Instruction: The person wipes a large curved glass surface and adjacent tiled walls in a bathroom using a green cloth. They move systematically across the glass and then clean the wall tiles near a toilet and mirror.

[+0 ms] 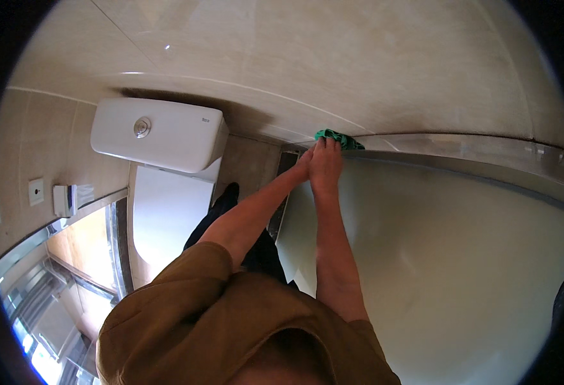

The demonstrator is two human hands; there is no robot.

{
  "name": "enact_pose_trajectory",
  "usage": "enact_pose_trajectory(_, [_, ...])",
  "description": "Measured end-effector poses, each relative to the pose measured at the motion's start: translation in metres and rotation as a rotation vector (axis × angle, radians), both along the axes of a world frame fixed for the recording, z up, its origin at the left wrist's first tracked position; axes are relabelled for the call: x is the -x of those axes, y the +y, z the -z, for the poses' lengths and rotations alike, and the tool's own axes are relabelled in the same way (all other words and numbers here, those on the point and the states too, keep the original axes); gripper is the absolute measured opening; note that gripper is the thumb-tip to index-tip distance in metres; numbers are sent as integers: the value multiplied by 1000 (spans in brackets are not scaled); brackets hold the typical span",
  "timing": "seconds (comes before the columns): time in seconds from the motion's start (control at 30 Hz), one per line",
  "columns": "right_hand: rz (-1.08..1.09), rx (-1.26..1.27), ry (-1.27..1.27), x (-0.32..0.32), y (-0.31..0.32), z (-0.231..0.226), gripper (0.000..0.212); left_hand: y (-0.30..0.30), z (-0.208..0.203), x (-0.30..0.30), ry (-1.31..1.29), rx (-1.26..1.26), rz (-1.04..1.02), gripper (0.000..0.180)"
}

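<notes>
Wiping, seemingly partway: my right hand (326, 168) clasps green cloth (344, 138) at wall ledge (468, 144); left hand (303, 165) alongside, can't tell grip; ledge's rightward stretch probably remains.

A bunched green cloth (347, 140) touches the pale ledge (461, 144) along the wall (371, 64).

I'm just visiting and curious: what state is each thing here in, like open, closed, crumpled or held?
Green cloth: bunched up.
Right hand: fingers on the cloth; firmness of grip unclear.
Left hand: close beside the right, partly hidden.
Toilet lid: down, closed.
Toilet tank: covered.
</notes>
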State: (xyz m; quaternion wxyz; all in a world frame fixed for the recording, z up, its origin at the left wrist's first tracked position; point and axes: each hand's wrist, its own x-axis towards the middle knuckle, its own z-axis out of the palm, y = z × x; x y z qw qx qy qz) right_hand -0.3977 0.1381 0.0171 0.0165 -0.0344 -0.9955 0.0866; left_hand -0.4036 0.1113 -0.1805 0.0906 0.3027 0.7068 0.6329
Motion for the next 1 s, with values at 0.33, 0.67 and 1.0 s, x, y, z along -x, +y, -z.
enact_pose_trajectory(0.33, [-57,141,331,0,-18,-15,32,-41,-113,-5,-1133,-932,-133,22])
enact_pose_trajectory(0.67, [-177,176,352,23,-97,-42,26,-118,-151,8,-993,-976,-406,23])
enact_pose_trajectory(1.0, [-299,242,322,42,-160,-47,32,-176,-130,20,-912,-888,-576,20])
